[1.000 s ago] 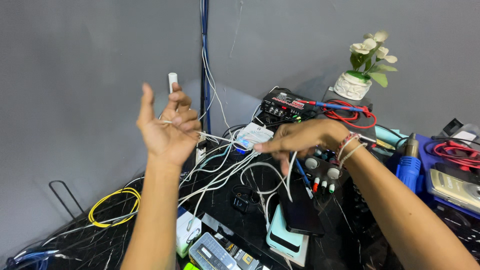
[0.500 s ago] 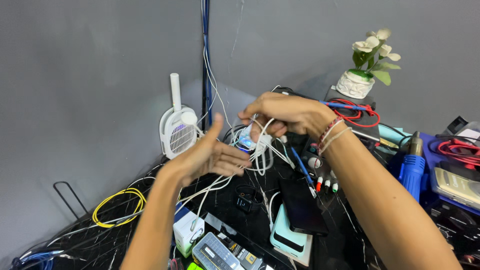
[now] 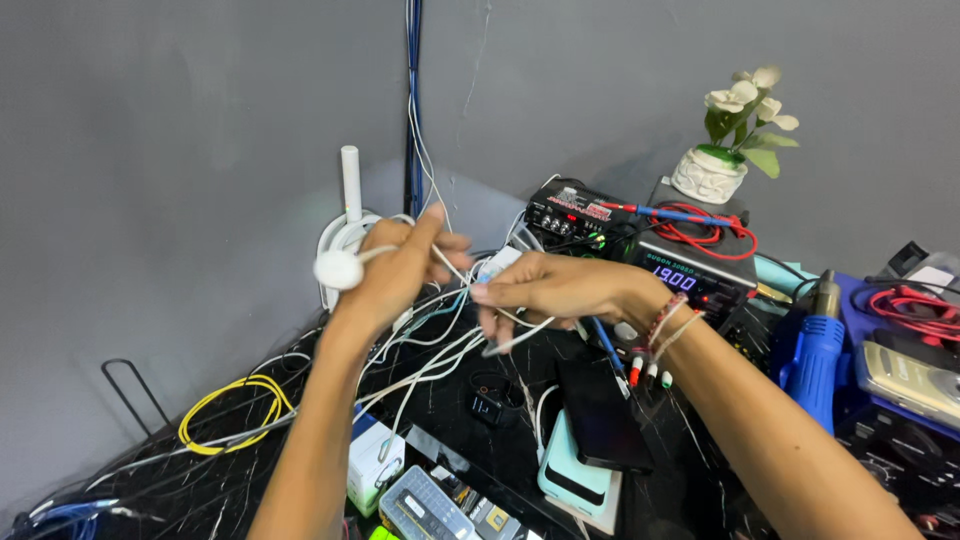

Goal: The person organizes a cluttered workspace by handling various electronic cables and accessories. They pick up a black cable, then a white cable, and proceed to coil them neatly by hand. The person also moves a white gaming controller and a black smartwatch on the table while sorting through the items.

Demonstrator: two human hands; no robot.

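The left hand (image 3: 395, 270) is gripping the white cable (image 3: 440, 350), round plug (image 3: 338, 269) jutting left; the right hand (image 3: 560, 290) fingers are pinching its strand just right.

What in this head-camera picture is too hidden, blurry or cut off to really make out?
- White round part at the left hand: blurred by motion, kind unclear.
- White cables: tangled, and the right hand covers where its strand leads.
- White upright device: lower part hidden behind the left hand.
- Grey box: cut off by the bottom edge.
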